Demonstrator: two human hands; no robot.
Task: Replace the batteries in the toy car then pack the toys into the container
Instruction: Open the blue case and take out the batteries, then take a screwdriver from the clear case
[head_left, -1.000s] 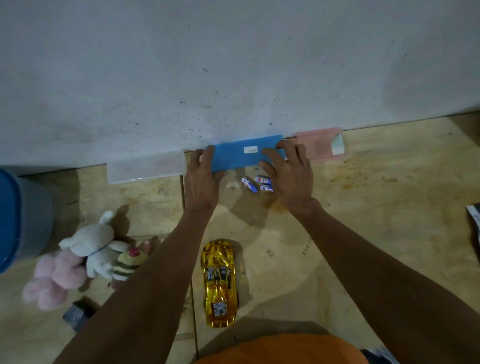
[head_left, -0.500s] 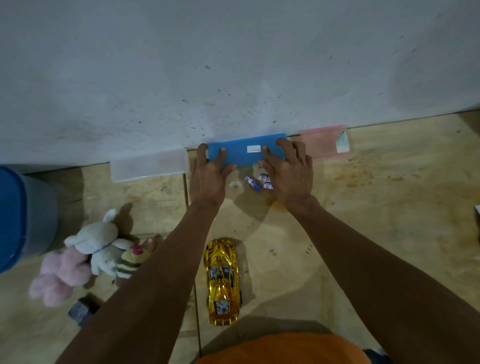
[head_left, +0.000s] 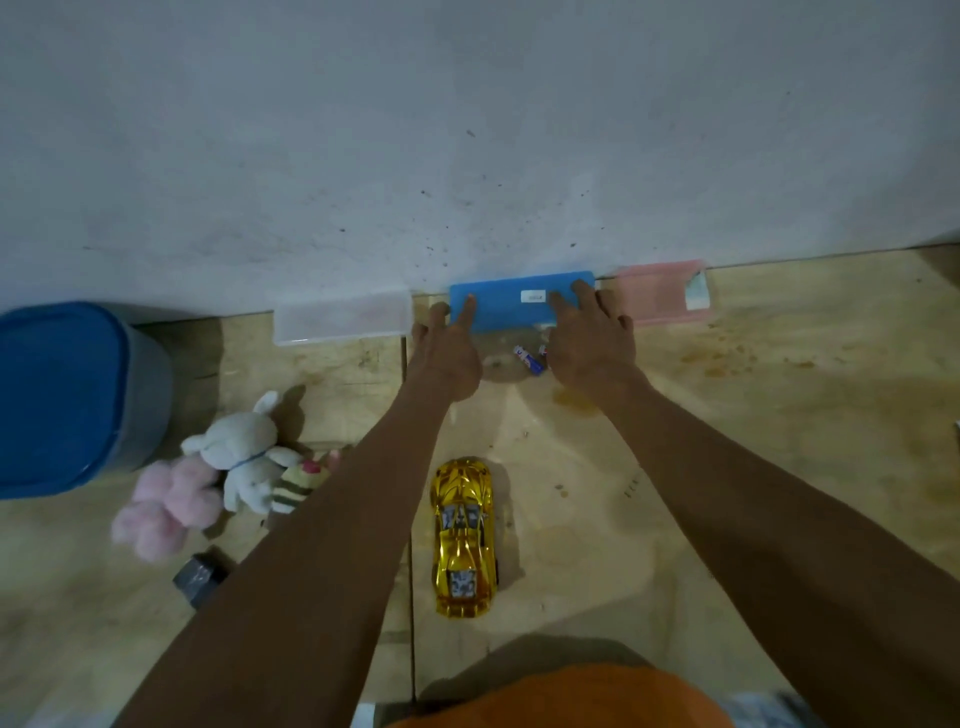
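Big speckled grey-white wall (head_left: 467, 130) at the back. Flat see-through plastic box (head_left: 343, 318) lying right against it on the pale brown wooden board floor (head_left: 779, 415). Flat pink plastic box (head_left: 660, 291) further right, also touching the wall. Small dark grey block (head_left: 200, 579) down at the left.

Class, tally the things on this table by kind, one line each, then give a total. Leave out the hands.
Flat boxes against the wall: 3 (clear, blue, pink)
Soft toys: 3
Toy car: 1
Blue-lidded container: 1
Batteries: at least 2
Total: at least 10
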